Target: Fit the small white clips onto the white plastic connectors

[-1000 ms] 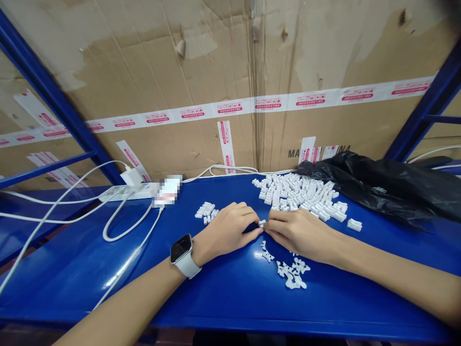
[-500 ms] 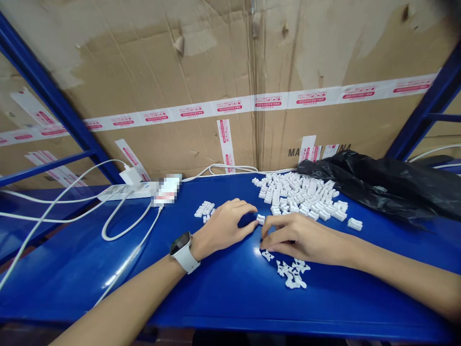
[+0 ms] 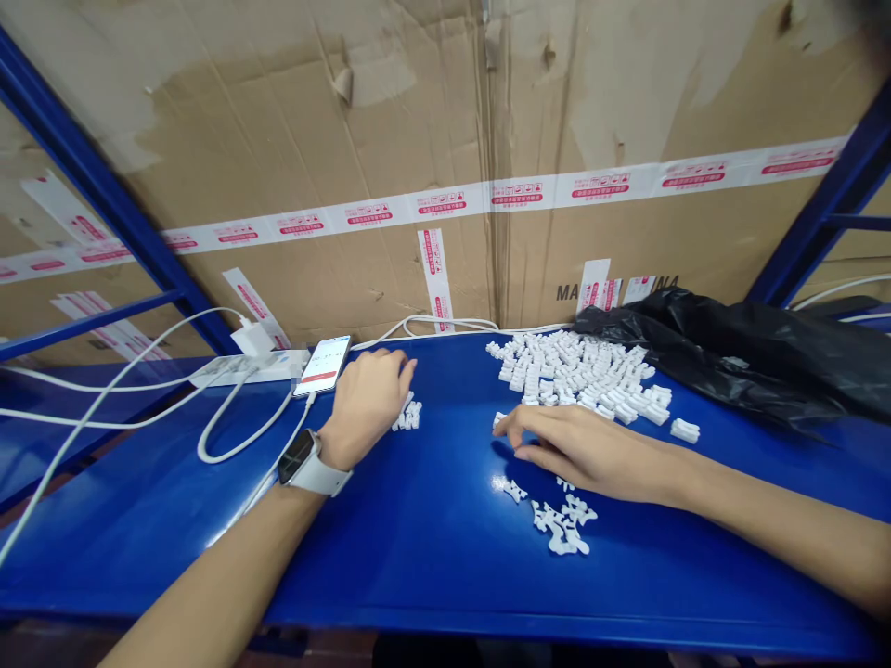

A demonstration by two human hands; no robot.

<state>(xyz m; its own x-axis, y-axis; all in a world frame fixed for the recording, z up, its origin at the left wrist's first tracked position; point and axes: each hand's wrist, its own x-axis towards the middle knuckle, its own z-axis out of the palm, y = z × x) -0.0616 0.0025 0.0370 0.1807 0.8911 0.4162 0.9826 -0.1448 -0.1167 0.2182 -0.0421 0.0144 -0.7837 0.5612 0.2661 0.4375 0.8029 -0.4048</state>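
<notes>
My left hand (image 3: 368, 394), wearing a smartwatch (image 3: 299, 457), rests over the left part of a small group of white plastic pieces (image 3: 413, 414). Its fingers point away and curl partly out of sight, so any grip is hidden. My right hand (image 3: 577, 447) hovers low with thumb and fingers apart. Its bent index finger is at a small white piece (image 3: 498, 419), which it partly covers. Below this hand lie a single flat bone-shaped white piece (image 3: 515, 492) and a loose cluster of similar pieces (image 3: 562, 529).
A big heap of white pieces (image 3: 577, 371) spreads behind my right hand, with one stray block (image 3: 685, 430) beside it. Black plastic sheeting (image 3: 738, 362) lies at right. A phone (image 3: 323, 365), power strip (image 3: 237, 369) and white cables occupy the left. A cardboard wall (image 3: 313, 139) stands behind.
My left hand has moved left, from beside the small white piece to the small group. My right hand has shifted slightly, its fingers spreading. The phone's screen is now visible.
</notes>
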